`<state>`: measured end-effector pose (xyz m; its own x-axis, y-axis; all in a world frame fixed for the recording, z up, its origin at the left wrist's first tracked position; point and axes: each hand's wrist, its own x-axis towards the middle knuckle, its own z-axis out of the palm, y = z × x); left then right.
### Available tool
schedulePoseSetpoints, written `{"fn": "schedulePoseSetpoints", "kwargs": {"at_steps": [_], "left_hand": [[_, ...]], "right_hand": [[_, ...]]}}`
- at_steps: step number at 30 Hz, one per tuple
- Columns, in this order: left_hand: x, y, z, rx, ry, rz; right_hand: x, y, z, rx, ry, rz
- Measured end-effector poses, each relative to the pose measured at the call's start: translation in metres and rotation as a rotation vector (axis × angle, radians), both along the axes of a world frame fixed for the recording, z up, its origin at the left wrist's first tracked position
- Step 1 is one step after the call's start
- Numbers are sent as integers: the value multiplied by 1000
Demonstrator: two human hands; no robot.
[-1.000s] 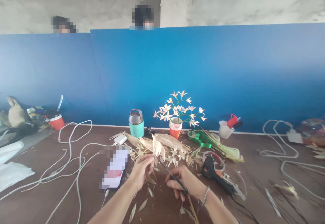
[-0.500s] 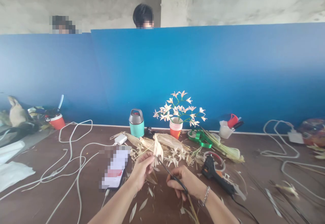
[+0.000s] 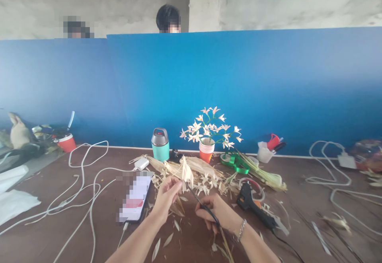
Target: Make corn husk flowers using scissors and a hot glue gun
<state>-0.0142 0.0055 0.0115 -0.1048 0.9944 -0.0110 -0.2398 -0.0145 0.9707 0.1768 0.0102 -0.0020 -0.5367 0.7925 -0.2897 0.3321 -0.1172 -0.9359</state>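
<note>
My left hand (image 3: 169,195) is closed, its thumb and fingertips pinching a pale piece of dried husk (image 3: 186,171) that is folded like a petal. In my right hand (image 3: 221,213) is a slim dark pointed tool (image 3: 205,207); its exact kind is not clear. Its tip reaches up to the lower edge of the husk piece, and I cannot tell whether they touch. Just behind both hands lies a heap of dried husks (image 3: 209,169) with small cut flower shapes (image 3: 204,184). Paper cups (image 3: 206,151) behind it hold a spray of husk flowers (image 3: 211,127) on green stems.
A black glue gun (image 3: 253,205) lies right of my right hand, near a green ribbon (image 3: 240,165). On the left are a phone (image 3: 139,195) and loose white cables (image 3: 92,193). A teal flask (image 3: 161,147) stands by the blue partition (image 3: 191,72), with two people's heads beyond.
My left hand and the husk piece have shifted up very slightly. My right hand keeps the dark tool at nearly the same spot.
</note>
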Motion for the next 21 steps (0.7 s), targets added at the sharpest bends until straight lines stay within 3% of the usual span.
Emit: {"fn": "schedulePoseSetpoints", "kwargs": {"at_steps": [6, 13, 21], "left_hand": [[1, -1, 1, 75, 179, 85], [2, 0, 0, -9, 89, 35], [1, 2, -3, -21, 12, 5]], "right_hand": [[-4, -2, 1, 9, -30, -1], [-6, -2, -2, 38, -62, 9], [-8, 0, 1, 34, -18, -98]]}}
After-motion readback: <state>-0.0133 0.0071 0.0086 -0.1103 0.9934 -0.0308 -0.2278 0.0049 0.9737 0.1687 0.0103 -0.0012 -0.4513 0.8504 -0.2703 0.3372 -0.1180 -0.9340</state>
